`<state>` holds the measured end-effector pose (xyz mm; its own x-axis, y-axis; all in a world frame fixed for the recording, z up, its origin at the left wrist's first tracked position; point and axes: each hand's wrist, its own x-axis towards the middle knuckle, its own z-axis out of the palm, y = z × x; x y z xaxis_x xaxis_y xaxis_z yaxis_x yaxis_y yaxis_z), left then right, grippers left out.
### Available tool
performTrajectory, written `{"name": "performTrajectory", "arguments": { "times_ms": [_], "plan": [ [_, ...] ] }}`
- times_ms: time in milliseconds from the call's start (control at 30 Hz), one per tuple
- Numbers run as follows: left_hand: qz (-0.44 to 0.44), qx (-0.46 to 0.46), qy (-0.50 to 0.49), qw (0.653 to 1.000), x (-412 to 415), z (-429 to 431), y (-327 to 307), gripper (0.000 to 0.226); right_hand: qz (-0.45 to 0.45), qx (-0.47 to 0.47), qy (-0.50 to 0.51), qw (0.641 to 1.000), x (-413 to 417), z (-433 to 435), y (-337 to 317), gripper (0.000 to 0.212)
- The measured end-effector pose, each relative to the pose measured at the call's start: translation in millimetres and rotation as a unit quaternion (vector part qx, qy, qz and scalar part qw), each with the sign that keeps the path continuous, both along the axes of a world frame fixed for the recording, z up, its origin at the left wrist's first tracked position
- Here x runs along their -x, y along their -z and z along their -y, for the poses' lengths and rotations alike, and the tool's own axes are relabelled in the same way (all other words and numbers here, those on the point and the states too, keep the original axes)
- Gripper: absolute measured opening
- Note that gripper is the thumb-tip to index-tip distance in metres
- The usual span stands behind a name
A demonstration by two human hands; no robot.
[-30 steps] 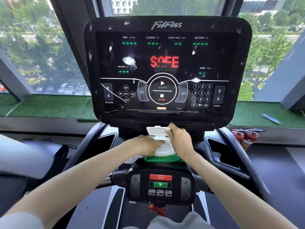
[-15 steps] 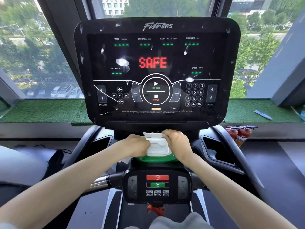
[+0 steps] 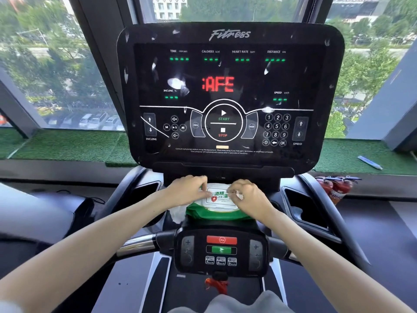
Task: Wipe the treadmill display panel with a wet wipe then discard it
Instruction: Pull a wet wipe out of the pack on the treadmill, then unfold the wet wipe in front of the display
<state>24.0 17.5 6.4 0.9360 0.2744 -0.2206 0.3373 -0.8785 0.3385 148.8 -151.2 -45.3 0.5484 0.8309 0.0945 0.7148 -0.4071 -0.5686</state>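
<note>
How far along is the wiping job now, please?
Done: a white wipe seems already pulled out and shows under the left hand. In hand: the left hand and the right hand rest on the wet wipe pack, whose lid looks shut. Left: the display panel carries white smears, so wiping and discarding are not yet done.

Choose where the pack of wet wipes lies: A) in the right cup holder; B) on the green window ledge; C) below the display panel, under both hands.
C: the wipes pack sits below the display panel, left hand and right hand resting on it.
</note>
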Motion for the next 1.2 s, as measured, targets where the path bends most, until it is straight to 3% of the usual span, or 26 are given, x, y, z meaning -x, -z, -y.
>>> {"name": "performTrajectory", "arguments": {
  "times_ms": [233,567,633,733,833,900,967,1067,1200],
  "plan": [
    [-0.075,-0.029,-0.011,0.997,-20,6,32,0.039,0.026,0.095,-0.014,0.995,6,-7,7,0.040],
    [-0.103,-0.047,-0.033,0.993,-28,10,38,0.039,0.074,0.157,-0.049,0.984,3,-21,-2,0.045],
    [-0.103,-0.005,-0.036,0.994,-28,8,35,0.033,0.050,0.163,-0.043,0.984,3,-21,-2,0.044],
    [-0.040,0.169,-0.066,0.983,-29,2,9,0.018,0.006,0.195,-0.062,0.979,0,-22,-15,0.040],
    [0.043,0.299,-0.076,0.950,-30,-4,-40,0.015,-0.155,0.094,-0.052,0.982,2,-22,-50,0.045],
    [0.081,0.384,-0.082,0.916,-33,-8,-70,0.016,-0.337,-0.021,-0.023,0.941,6,-24,-82,0.053],
    [0.111,0.436,-0.083,0.889,-39,-10,-92,0.023,-0.429,-0.090,-0.030,0.898,4,-24,-106,0.054],
    [0.145,0.441,-0.071,0.883,-47,-7,-118,0.031,-0.388,-0.135,-0.032,0.911,-3,-24,-129,0.032],
    [0.171,0.404,-0.046,0.897,-52,-3,-139,0.033,-0.327,-0.146,0.020,0.934,-15,-26,-145,0.026]
  ]
}}
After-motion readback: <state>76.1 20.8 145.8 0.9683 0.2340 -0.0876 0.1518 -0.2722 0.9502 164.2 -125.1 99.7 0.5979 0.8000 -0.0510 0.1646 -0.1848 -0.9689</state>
